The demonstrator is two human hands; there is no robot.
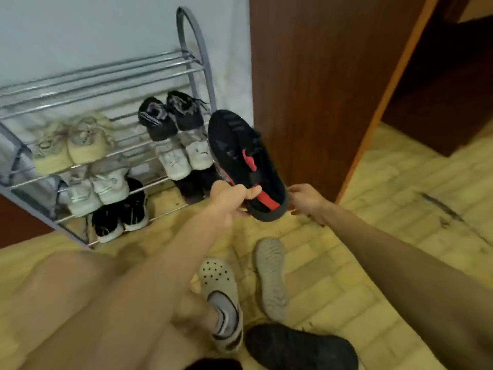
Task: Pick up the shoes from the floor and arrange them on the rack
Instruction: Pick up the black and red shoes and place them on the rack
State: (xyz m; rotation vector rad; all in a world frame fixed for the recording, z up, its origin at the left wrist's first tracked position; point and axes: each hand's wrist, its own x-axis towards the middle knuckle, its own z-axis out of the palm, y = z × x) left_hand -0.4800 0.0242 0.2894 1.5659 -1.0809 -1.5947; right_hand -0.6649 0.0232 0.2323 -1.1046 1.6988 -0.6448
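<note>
Head view: left hand (pixel 229 196) clamps the heel of a black-and-red shoe (pixel 245 161), held up beside the rack (pixel 192 68); right hand (pixel 306 200) touches the heel's far side, fingers hidden, its grip unclear; grey shoe (pixel 270 276) on floor

Grey metal tube rack (pixel 198 65) stood at 10 o'clock, top shelf bare. Second shelf held cream knit trainers (pixel 70 141) at left and black lace-up trainers (pixel 170 116) at right. Third shelf held white-and-grey trainers (pixel 97 190) and white leather trainers (pixel 184 156). Bottom shelf held black trainers with white soles (pixel 120 212). Yellow tiled floor (pixel 386 209) carried a grey knit slip-on shoe (pixel 270 276) at 6 o'clock and a black mesh shoe (pixel 301 348) just below it.
</note>
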